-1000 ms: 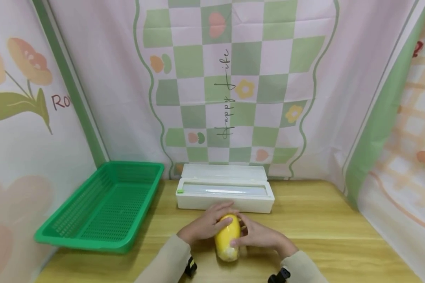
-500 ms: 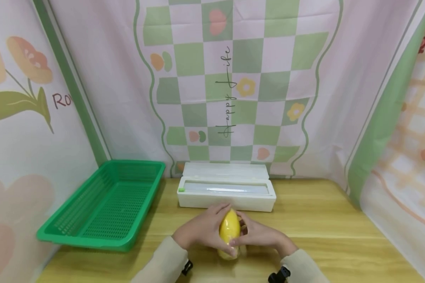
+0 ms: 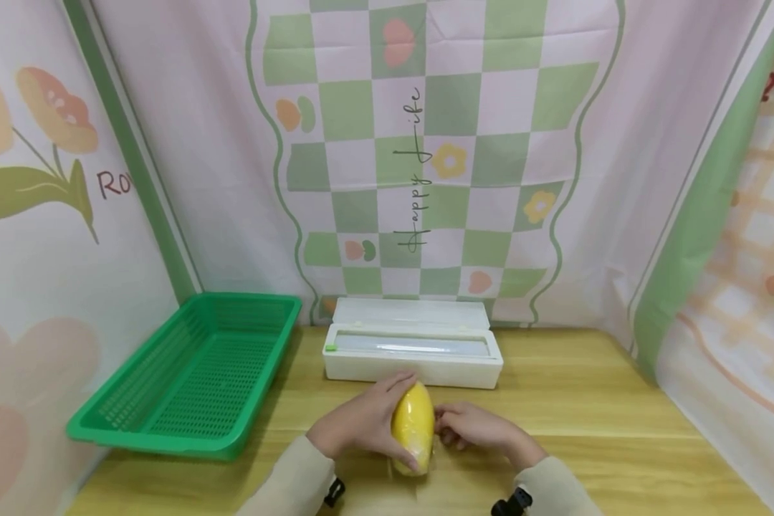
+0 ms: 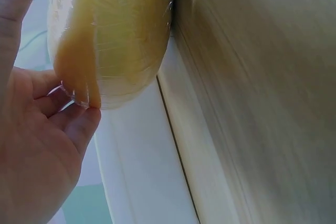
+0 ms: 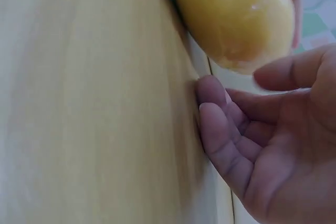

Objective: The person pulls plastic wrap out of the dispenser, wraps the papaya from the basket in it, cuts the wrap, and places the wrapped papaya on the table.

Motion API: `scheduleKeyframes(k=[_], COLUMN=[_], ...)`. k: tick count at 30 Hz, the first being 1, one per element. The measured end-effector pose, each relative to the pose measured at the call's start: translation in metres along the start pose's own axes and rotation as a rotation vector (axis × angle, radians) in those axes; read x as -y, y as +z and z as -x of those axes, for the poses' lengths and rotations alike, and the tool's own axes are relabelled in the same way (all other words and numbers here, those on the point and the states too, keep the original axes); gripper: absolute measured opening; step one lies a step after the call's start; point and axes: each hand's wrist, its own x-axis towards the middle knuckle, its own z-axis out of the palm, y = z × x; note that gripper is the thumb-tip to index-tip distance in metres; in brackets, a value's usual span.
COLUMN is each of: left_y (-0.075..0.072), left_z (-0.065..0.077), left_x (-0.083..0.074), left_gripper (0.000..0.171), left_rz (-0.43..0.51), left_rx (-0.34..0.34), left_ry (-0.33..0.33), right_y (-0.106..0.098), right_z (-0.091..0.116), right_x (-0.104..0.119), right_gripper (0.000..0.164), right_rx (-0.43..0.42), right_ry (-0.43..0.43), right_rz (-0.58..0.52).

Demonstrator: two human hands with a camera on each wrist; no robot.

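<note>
A long oval yellow fruit (image 3: 415,423), tightly wrapped in clear cling film, stands tilted over the table in front of me. My left hand (image 3: 369,421) grips it from the left, thumb at its near end and fingers round its far end. In the left wrist view the film over the fruit (image 4: 113,40) is wrinkled and shiny, and the fingertips (image 4: 89,121) press its end. My right hand (image 3: 474,428) is just to the right of the fruit, fingers loosely bent and holding nothing. The right wrist view shows its thumb (image 5: 283,73) close beside the fruit's end.
A white cling film dispenser (image 3: 413,371) with its lid raised and a small green slider (image 3: 330,348) stands right behind the hands. On the left is a green plastic basket (image 3: 232,430). Printed curtains (image 3: 580,287) enclose the wooden table (image 3: 593,408) at the back and sides.
My right hand has let go of the fruit and drawn a little to the right. The left hand has shifted from its top to its left side, and the fruit has turned slightly.
</note>
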Motion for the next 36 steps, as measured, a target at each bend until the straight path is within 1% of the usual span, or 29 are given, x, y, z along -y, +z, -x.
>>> scheduleKeyframes(k=[3,5,6,7,11,13,16,19,21,23,27,30,33,36], left_y=[-0.001,-0.001,-0.001,-0.001,-0.002,-0.003,-0.002,-0.002,-0.001,0.0,0.001,0.004,0.007,0.011], left_z=[0.0,0.0,0.0,0.0,0.0,0.0,0.002,0.004,0.006,0.006,0.007,0.007,0.008,0.008], left_x=[0.0,0.0,0.001,0.002,0.006,0.008,0.011,0.013,0.015,0.016,0.018,0.018,0.019,0.019], left_gripper=[0.13,0.129,0.129,0.129,0.13,0.131,0.132,0.132,0.131,0.13,0.128,0.125,0.121,0.118], left_rz=[0.005,0.02,0.033,0.054,0.138,0.169,0.228,0.262,0.24,0.205,0.168,0.161,0.169,0.188], left_rx=[-0.004,-0.011,-0.018,-0.025,-0.068,-0.084,-0.096,-0.114,-0.125,-0.135,-0.138,-0.129,-0.112,-0.094], left_ry=[0.009,0.015,0.016,0.016,0.008,-0.003,-0.022,-0.045,-0.056,-0.065,-0.08,-0.089,-0.102,-0.102], right_y=[0.006,0.009,0.01,0.012,0.015,0.016,0.016,0.015,0.015,0.014,0.013,0.013,0.013,0.016], right_z=[-0.003,-0.004,-0.003,-0.003,0.001,0.002,0.005,0.008,0.01,0.011,0.014,0.015,0.015,0.015], right_x=[0.001,0.001,0.0,0.001,0.004,0.006,0.01,0.012,0.013,0.014,0.015,0.015,0.017,0.02], right_gripper=[0.02,0.017,0.019,0.024,0.056,0.065,0.067,0.061,0.058,0.059,0.068,0.073,0.074,0.075], right_rx=[0.014,0.019,0.018,0.016,-0.011,-0.027,-0.051,-0.077,-0.088,-0.096,-0.111,-0.14,-0.199,-0.29], right_ry=[-0.036,-0.053,-0.057,-0.055,-0.032,-0.028,-0.041,-0.065,-0.081,-0.088,-0.103,-0.106,-0.083,-0.041], right_rz=[0.03,-0.004,-0.039,-0.089,-0.321,-0.414,-0.514,-0.564,-0.563,-0.557,-0.534,-0.475,-0.399,-0.316])
